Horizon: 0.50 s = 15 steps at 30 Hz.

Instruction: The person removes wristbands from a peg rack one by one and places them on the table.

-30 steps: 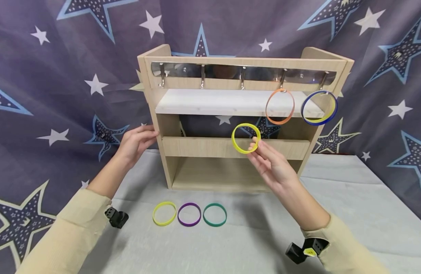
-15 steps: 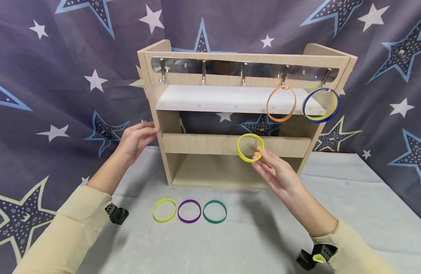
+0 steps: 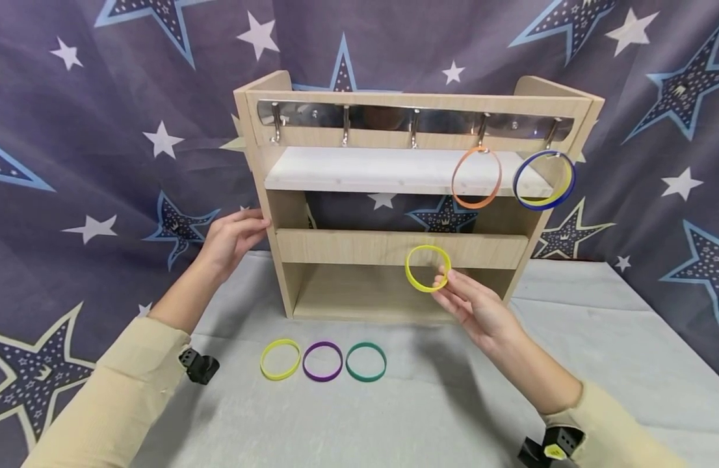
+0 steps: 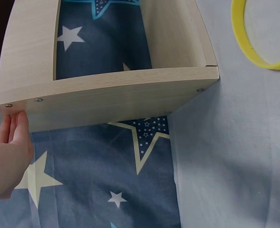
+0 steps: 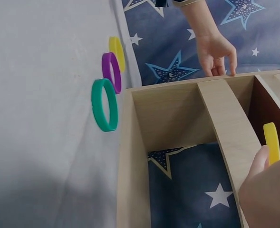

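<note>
My right hand pinches a yellow silicone wristband by its right edge, in front of the wooden shelf unit. In the right wrist view only part of that hand and the yellow band show. Fairly straight fingers of my left hand touch the unit's left side panel, as the left wrist view also shows. An orange wristband hangs from the fourth hook. On the rightmost hook, a blue wristband and a yellow one hang together.
A yellow wristband, a purple wristband and a green wristband lie in a row on the grey cloth before the unit. A metal hook rail runs along its top. A star-patterned curtain hangs behind.
My right hand has lowered the yellow wristband from in front of the middle board towards the lower compartment, drifting slightly right. The left hand stays against the side panel.
</note>
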Available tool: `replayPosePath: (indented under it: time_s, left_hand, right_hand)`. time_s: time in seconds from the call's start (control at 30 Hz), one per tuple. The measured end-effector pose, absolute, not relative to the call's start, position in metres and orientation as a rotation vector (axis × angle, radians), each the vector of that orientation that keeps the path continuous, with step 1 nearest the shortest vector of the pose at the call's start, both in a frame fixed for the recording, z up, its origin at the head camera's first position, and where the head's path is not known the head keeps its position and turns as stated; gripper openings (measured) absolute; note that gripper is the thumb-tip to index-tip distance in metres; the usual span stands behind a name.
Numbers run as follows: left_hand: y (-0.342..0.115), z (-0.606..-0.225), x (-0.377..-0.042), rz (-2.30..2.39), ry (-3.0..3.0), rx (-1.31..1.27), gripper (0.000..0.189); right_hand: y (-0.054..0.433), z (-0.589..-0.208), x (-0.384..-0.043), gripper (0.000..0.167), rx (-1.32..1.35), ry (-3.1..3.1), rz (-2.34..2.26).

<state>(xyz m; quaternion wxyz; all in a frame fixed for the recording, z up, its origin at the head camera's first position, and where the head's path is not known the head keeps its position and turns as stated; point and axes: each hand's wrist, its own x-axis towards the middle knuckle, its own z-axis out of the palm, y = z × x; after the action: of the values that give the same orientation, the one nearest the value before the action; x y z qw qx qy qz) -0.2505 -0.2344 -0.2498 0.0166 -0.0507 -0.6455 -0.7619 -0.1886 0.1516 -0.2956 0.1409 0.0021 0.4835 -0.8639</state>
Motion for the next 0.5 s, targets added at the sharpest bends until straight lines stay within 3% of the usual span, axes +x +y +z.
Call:
replayPosePath:
  time_s: [0.5]
  left_hand:
    - [-0.234, -0.25, -0.251, -2.37, -2.003, -0.156, 0.013]
  right_hand:
    - [0.157, -0.319, -0.186, 0.016, 0.007, 1.407, -2.432]
